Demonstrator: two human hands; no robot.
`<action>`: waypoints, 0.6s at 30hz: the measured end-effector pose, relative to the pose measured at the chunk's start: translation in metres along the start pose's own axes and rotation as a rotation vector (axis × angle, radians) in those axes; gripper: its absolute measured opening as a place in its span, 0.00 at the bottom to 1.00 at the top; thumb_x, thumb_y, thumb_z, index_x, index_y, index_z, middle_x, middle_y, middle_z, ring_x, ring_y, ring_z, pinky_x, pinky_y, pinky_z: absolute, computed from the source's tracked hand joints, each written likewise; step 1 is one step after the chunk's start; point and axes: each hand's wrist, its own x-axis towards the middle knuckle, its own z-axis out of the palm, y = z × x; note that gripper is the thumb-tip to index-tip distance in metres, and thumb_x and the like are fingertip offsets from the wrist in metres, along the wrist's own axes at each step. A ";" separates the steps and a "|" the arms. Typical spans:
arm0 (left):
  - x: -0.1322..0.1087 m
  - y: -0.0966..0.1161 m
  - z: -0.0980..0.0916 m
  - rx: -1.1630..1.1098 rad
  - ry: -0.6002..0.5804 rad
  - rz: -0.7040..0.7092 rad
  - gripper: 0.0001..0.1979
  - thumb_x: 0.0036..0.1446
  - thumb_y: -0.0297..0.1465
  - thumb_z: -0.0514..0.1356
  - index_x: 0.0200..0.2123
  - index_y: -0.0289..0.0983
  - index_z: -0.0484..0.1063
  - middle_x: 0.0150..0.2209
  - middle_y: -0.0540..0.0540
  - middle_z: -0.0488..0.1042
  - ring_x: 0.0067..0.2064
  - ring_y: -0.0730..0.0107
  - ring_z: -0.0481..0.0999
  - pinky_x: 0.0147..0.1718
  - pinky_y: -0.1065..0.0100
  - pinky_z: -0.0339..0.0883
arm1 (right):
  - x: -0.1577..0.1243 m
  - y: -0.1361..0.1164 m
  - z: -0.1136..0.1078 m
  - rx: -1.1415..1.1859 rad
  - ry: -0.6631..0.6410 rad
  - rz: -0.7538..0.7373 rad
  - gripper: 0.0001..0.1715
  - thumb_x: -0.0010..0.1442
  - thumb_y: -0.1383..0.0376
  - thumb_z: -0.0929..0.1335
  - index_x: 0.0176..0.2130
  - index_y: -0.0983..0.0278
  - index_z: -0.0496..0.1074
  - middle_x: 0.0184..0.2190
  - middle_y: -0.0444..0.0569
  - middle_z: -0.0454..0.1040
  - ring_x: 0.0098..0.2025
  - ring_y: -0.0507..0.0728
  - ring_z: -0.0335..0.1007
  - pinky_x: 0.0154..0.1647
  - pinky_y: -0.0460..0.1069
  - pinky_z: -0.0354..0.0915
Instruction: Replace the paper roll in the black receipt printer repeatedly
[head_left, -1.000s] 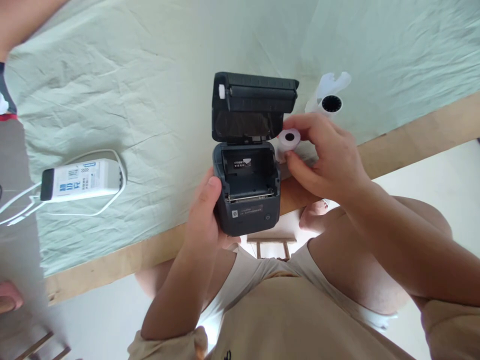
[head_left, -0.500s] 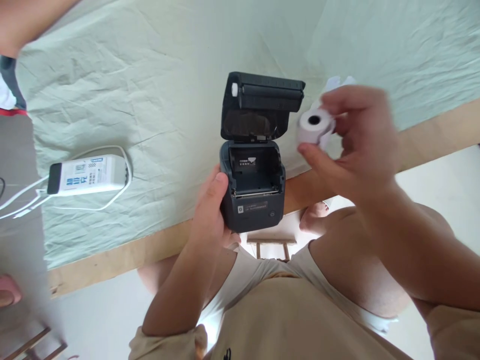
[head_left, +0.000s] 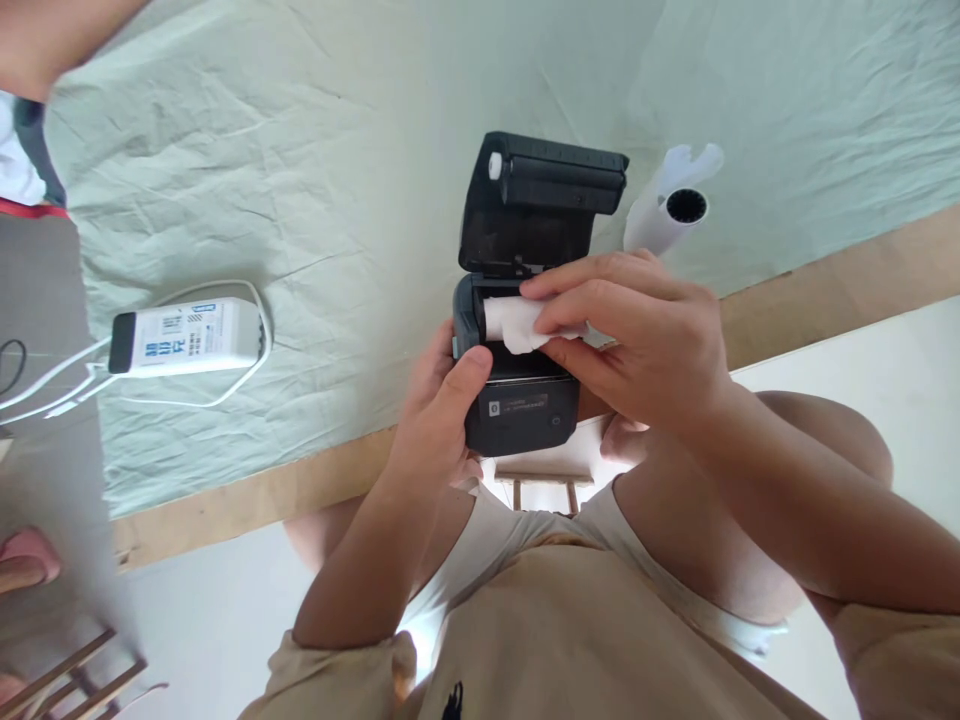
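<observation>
My left hand (head_left: 442, 405) is closed around the left side of a dark portable label printer (head_left: 521, 420), held above the table's front edge with its lid (head_left: 536, 215) swung up. My right hand (head_left: 637, 330) grips a small white paper roll (head_left: 510, 322), which lies across the printer's inner compartment. A loose flap of paper hangs from the roll toward me, and my fingers cover its right end. Just beyond my right hand, a white tube-like roll (head_left: 660, 220) with a dark hollow end and a torn paper edge rests on the cloth.
A white power strip (head_left: 191, 338) with white cables lies at the left on the pale green cloth (head_left: 337, 200). The wooden table edge (head_left: 300, 485) runs in front of my legs. Another person's arm (head_left: 60, 40) reaches in at the top left. Wooden stools stand below.
My right hand has moved left and brought the paper roll from beside the printer into its compartment. The white tube behind is now uncovered. The printer has shifted slightly right in the view.
</observation>
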 end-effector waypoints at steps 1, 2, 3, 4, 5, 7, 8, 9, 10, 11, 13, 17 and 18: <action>0.000 0.000 0.000 -0.008 0.009 0.013 0.22 0.63 0.48 0.69 0.53 0.41 0.77 0.34 0.47 0.81 0.26 0.62 0.81 0.19 0.64 0.73 | 0.000 0.000 0.000 0.011 0.014 -0.008 0.12 0.67 0.73 0.71 0.36 0.56 0.71 0.44 0.40 0.87 0.41 0.56 0.85 0.38 0.55 0.70; 0.001 0.000 0.000 -0.014 0.014 0.025 0.22 0.62 0.48 0.70 0.52 0.41 0.77 0.34 0.47 0.81 0.27 0.61 0.81 0.20 0.64 0.73 | 0.000 -0.001 -0.001 0.022 0.027 -0.015 0.12 0.68 0.72 0.71 0.36 0.56 0.71 0.42 0.40 0.86 0.40 0.56 0.83 0.38 0.55 0.70; 0.001 -0.001 0.000 -0.020 0.021 0.039 0.22 0.61 0.48 0.71 0.50 0.41 0.77 0.33 0.48 0.80 0.28 0.62 0.81 0.21 0.64 0.73 | -0.001 -0.002 -0.001 0.033 0.041 -0.025 0.12 0.67 0.72 0.71 0.35 0.56 0.71 0.40 0.41 0.86 0.38 0.56 0.82 0.38 0.55 0.70; 0.002 -0.001 0.000 -0.024 0.025 0.051 0.21 0.61 0.48 0.71 0.49 0.40 0.77 0.33 0.48 0.80 0.28 0.62 0.81 0.21 0.64 0.73 | -0.002 -0.004 -0.002 0.042 0.053 -0.036 0.12 0.67 0.73 0.71 0.35 0.56 0.71 0.39 0.41 0.85 0.37 0.56 0.80 0.37 0.56 0.69; 0.002 -0.002 0.000 -0.028 0.032 0.061 0.21 0.61 0.49 0.71 0.47 0.41 0.77 0.33 0.48 0.80 0.28 0.62 0.81 0.22 0.65 0.73 | -0.003 -0.007 -0.002 0.054 0.063 -0.049 0.12 0.66 0.73 0.71 0.36 0.55 0.71 0.38 0.41 0.84 0.35 0.56 0.79 0.36 0.56 0.68; 0.003 -0.002 -0.001 -0.032 0.035 0.062 0.20 0.61 0.49 0.70 0.47 0.41 0.77 0.33 0.48 0.80 0.29 0.63 0.80 0.22 0.65 0.73 | -0.006 -0.012 -0.003 0.077 0.057 -0.076 0.12 0.65 0.73 0.71 0.36 0.56 0.71 0.36 0.41 0.83 0.34 0.56 0.76 0.35 0.56 0.66; 0.004 -0.003 -0.002 -0.035 0.032 0.062 0.20 0.61 0.49 0.70 0.47 0.41 0.76 0.34 0.48 0.80 0.29 0.63 0.80 0.22 0.65 0.72 | -0.007 -0.014 -0.003 0.083 0.037 -0.083 0.12 0.65 0.73 0.71 0.36 0.56 0.71 0.36 0.41 0.83 0.34 0.56 0.76 0.35 0.56 0.65; 0.004 -0.003 -0.003 -0.038 0.028 0.065 0.21 0.60 0.48 0.71 0.48 0.41 0.76 0.34 0.48 0.80 0.29 0.63 0.80 0.22 0.65 0.72 | -0.010 -0.015 -0.003 0.089 0.016 -0.101 0.12 0.65 0.74 0.71 0.37 0.56 0.71 0.35 0.41 0.82 0.34 0.56 0.75 0.35 0.56 0.64; 0.005 -0.004 -0.004 -0.041 0.022 0.074 0.23 0.58 0.47 0.72 0.49 0.41 0.75 0.35 0.48 0.80 0.30 0.63 0.80 0.22 0.66 0.72 | -0.012 -0.016 -0.002 0.094 -0.004 -0.120 0.12 0.65 0.74 0.71 0.37 0.57 0.71 0.35 0.41 0.82 0.34 0.55 0.75 0.34 0.56 0.63; 0.005 -0.004 -0.005 -0.048 0.016 0.091 0.24 0.56 0.46 0.73 0.50 0.41 0.74 0.36 0.48 0.80 0.31 0.63 0.80 0.23 0.66 0.72 | -0.014 -0.017 -0.001 0.098 -0.019 -0.141 0.11 0.65 0.74 0.71 0.37 0.57 0.71 0.34 0.41 0.82 0.35 0.55 0.75 0.34 0.56 0.61; 0.006 -0.006 -0.007 -0.070 -0.005 0.135 0.26 0.54 0.41 0.75 0.52 0.42 0.73 0.37 0.49 0.79 0.34 0.64 0.80 0.27 0.67 0.73 | -0.019 -0.017 0.003 0.112 -0.029 -0.188 0.11 0.65 0.74 0.71 0.37 0.58 0.72 0.33 0.41 0.81 0.36 0.54 0.75 0.34 0.56 0.60; 0.008 -0.009 -0.011 -0.068 -0.061 0.162 0.23 0.57 0.35 0.74 0.54 0.44 0.72 0.43 0.49 0.80 0.41 0.64 0.82 0.36 0.67 0.78 | -0.025 -0.020 0.012 0.133 0.035 -0.204 0.13 0.70 0.68 0.69 0.32 0.58 0.70 0.31 0.41 0.79 0.39 0.53 0.76 0.37 0.56 0.61; 0.008 -0.010 -0.011 -0.052 -0.056 0.165 0.23 0.57 0.34 0.74 0.54 0.44 0.73 0.47 0.48 0.81 0.46 0.61 0.83 0.40 0.66 0.80 | -0.025 -0.020 0.013 0.131 0.047 -0.201 0.14 0.72 0.64 0.69 0.31 0.57 0.70 0.31 0.41 0.79 0.39 0.54 0.77 0.38 0.56 0.62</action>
